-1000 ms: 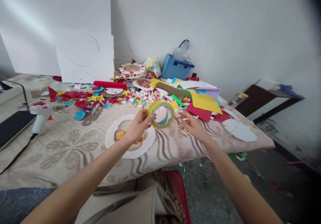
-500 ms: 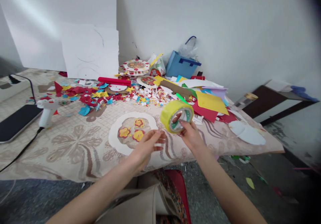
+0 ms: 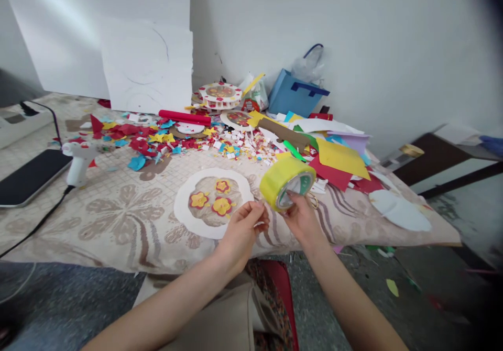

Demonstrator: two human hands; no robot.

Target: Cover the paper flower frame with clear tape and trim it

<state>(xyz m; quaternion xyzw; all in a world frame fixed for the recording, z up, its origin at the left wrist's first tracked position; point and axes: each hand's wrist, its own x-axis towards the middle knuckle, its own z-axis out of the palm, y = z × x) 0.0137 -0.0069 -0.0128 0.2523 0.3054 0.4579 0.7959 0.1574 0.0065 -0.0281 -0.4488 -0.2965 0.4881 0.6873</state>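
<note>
In my right hand [image 3: 302,217] is a large roll of yellow packing tape [image 3: 276,180], gripped at its near edge with the thumb in the core. My left hand [image 3: 242,230] is just left of the roll, thumb and fingertips pinched together; whatever lies between them is too small to make out. Partly behind that hand, a white scalloped paper ring [image 3: 184,212] lies on the patterned tablecloth [image 3: 113,236]. Its see-through middle carries three yellow-and-red paper flowers [image 3: 222,206].
A glue gun [image 3: 78,165] and a dark phone-like slab [image 3: 33,177] sit at left. Paper scraps [image 3: 236,144] spread across the back, with coloured sheets [image 3: 341,158] at right. Behind them stand a white board [image 3: 149,68], a decorated paper piece [image 3: 220,93] and a blue bag [image 3: 293,94].
My left hand's fingers have closed from a looser spread into a pinch. The tape roll has tilted slightly in my right hand. The whole view has shifted a little.
</note>
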